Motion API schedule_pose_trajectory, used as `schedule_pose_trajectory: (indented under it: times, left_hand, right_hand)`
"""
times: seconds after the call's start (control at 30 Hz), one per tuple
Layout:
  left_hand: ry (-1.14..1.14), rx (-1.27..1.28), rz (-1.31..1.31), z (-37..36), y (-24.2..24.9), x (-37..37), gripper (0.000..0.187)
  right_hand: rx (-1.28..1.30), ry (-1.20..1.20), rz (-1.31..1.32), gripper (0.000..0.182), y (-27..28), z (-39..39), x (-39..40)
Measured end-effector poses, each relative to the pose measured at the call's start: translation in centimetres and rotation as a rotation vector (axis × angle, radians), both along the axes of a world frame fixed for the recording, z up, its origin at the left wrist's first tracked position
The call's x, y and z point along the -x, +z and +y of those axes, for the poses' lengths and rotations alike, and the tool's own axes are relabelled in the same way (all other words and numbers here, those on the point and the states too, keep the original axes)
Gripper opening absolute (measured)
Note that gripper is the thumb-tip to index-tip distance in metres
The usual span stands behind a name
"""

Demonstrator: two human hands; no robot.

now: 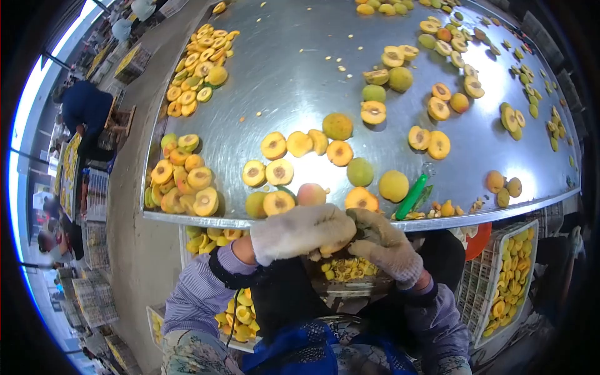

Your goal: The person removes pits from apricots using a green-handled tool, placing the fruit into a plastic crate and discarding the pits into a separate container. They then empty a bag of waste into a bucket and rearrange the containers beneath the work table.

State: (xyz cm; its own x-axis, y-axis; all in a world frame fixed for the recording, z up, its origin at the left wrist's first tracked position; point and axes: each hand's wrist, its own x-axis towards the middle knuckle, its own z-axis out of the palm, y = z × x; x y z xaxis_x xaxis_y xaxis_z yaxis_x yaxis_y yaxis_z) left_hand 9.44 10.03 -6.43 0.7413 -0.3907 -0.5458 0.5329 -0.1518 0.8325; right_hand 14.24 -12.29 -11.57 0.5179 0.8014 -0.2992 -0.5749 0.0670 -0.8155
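Observation:
My left hand (303,232), in a whitish knit glove, is closed just below the near edge of the metal table (250,222). Right beside it, my right hand (386,245) wears a dirtier glove with its fingers curled in. The two hands meet over something mostly hidden by the gloves; I cannot make out what it is. A halved peach (361,199) lies cut side up just beyond my fingertips. Nearby sit a whole yellow peach (394,185) and a green-handled tool (412,196) with a small metal end.
Piled peach halves (199,62) line the table's left side, with another cluster (181,175) at the near-left corner. Crates of cut peaches (503,281) stand below on the right, and yellow scraps (350,269) lie beneath my hands. Another person (87,109) bends over at the far left.

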Motion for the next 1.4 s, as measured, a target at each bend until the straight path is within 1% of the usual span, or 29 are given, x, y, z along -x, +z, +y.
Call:
schedule_pose_trajectory:
  times: [0.03, 0.07, 0.1, 0.13, 0.17, 0.2, 0.23, 0.3, 0.33, 0.37, 0.4, 0.43, 0.5, 0.53, 0.6, 0.63, 0.7, 0.77, 0.8, 0.87, 0.9, 0.93, 1.0, 1.03, 1.1, 1.13, 1.2, 1.33, 1.4]
  left_hand:
    - [-0.017, -0.001, -0.014, 0.1, -0.4, -0.4, 0.031]
    - [0.019, 0.043, -0.078, 0.4, -0.4, -1.1, 0.032]
    - [0.055, 0.088, -0.141, 0.5, -0.1, -1.8, 0.033]
    - [0.322, 0.149, 0.1, 0.5, 0.9, -1.9, 0.037]
    - [0.217, -0.002, -0.234, 2.0, -0.7, -2.5, 0.04]
    - [0.256, -0.094, -0.117, 2.4, 0.0, -3.6, 0.039]
    - [0.297, -0.186, -0.002, 2.8, 0.8, -5.0, 0.039]
    - [0.215, -0.282, -0.049, 4.8, -0.2, -8.3, 0.038]
    - [0.141, -0.145, -0.039, 7.6, -3.3, -11.1, 0.037]
    - [0.193, -0.19, -0.493, 8.6, -6.0, -13.0, 0.04]
    - [0.239, -0.228, -0.946, 8.3, -6.2, -14.2, 0.045]
    - [0.239, -0.224, -0.949, 8.4, -6.2, -15.6, 0.045]
    - [0.913, 0.218, -0.401, 6.4, -2.8, -17.3, 0.055]
    - [0.911, 0.218, -0.4, 6.6, -2.3, -17.0, 0.055]
    - [0.701, -0.039, -0.45, 8.1, -1.7, -15.1, 0.062]
    - [0.7, -0.045, -0.445, 8.8, -1.6, -13.7, 0.062]
    - [0.576, -0.338, -0.368, 10.1, -1.5, -10.5, 0.064]
    - [0.649, -0.462, -0.342, 11.7, -2.4, -7.0, 0.062]
    - [0.652, -0.46, -0.338, 13.5, -3.6, -5.0, 0.062]
    - [0.55, -0.828, -0.389, 16.8, -6.2, -1.2, 0.06]
    - [0.567, -0.836, -0.358, 16.7, -6.3, 0.4, 0.06]
    - [0.466, -1.015, -0.346, 16.5, -6.1, 1.7, 0.058]
    - [0.227, -1.356, -0.319, 16.2, -5.6, 3.0, 0.056]
    - [0.235, -1.363, -0.302, 15.9, -5.7, 3.0, 0.056]
    - [0.127, -1.336, -0.44, 14.9, -6.1, 2.4, 0.06]
    - [0.135, -1.337, -0.43, 14.6, -6.1, 1.9, 0.06]
    - [0.081, -0.991, -0.394, 14.2, -6.1, 0.9, 0.065]
    - [0.004, -1.06, -0.369, 13.9, -5.8, 0.4, 0.072]
    - [0.085, -1.159, -0.356, 12.2, -5.1, 0.4, 0.078]
  right_hand:
    - [0.011, -0.026, -0.024, 0.054, -0.1, -0.2, 0.0]
    - [0.084, -0.042, -0.193, 0.051, -0.2, -0.4, -0.4]
    - [0.083, -0.058, -0.208, 0.051, 0.2, -0.8, -0.8]
    - [0.093, -0.113, -0.069, 0.048, 1.0, -1.0, -1.1]
    - [0.098, -0.165, 0.072, 0.047, 1.6, -1.0, -1.5]
    - [0.096, -0.171, 0.046, 0.043, 1.4, -1.2, -1.6]
    - [0.101, -0.113, 0.035, 0.041, 1.8, -1.2, -1.9]
    - [0.102, -0.039, 0.095, 0.039, 0.4, -1.3, -1.7]
    - [0.099, -0.04, 0.089, 0.039, 0.0, -1.2, -1.6]
    - [0.111, 0.001, 0.089, 0.038, -0.4, -1.2, -1.5]
    - [0.125, 0.04, 0.092, 0.037, -0.6, -1.2, -1.4]
    - [0.127, 0.038, 0.089, 0.037, -0.6, -1.2, -1.4]
    - [0.075, 0.029, 0.121, 0.036, -0.6, -1.5, -1.6]
    - [0.075, 0.027, 0.122, 0.036, -0.6, -1.6, -1.6]
    - [0.138, 0.072, 0.073, 0.033, -0.8, -1.6, -1.6]
    - [0.134, 0.072, 0.08, 0.033, -1.7, -1.8, -1.3]
    - [0.097, 0.101, -0.217, 0.031, -3.9, -2.1, -1.1]
    - [0.111, 0.107, -0.221, 0.029, -3.8, -2.1, -1.1]
    - [0.124, 0.113, -0.224, 0.028, -3.7, -2.1, -1.1]
    - [0.138, 0.083, -0.202, 0.029, -2.6, -2.0, -1.2]
    - [0.148, 0.057, -0.178, 0.029, -1.5, -1.7, -1.2]
    - [0.202, 0.018, 0.08, 0.03, 0.3, -1.1, -1.4]
    - [0.201, 0.039, 0.055, 0.031, 0.3, -0.9, -1.4]
    - [0.204, 0.027, 0.019, 0.032, 0.2, -1.0, -1.6]
    - [0.185, 0.051, 0.022, 0.032, 0.1, -1.1, -1.8]
    - [0.175, 0.044, -0.005, 0.032, -0.1, -1.3, -1.8]
    - [0.169, 0.041, -0.027, 0.032, -0.1, -1.1, -1.8]
    - [0.195, 0.037, -0.138, 0.031, -0.3, -1.2, -1.8]
    - [0.18, 0.031, -0.175, 0.03, -0.5, -1.3, -1.8]
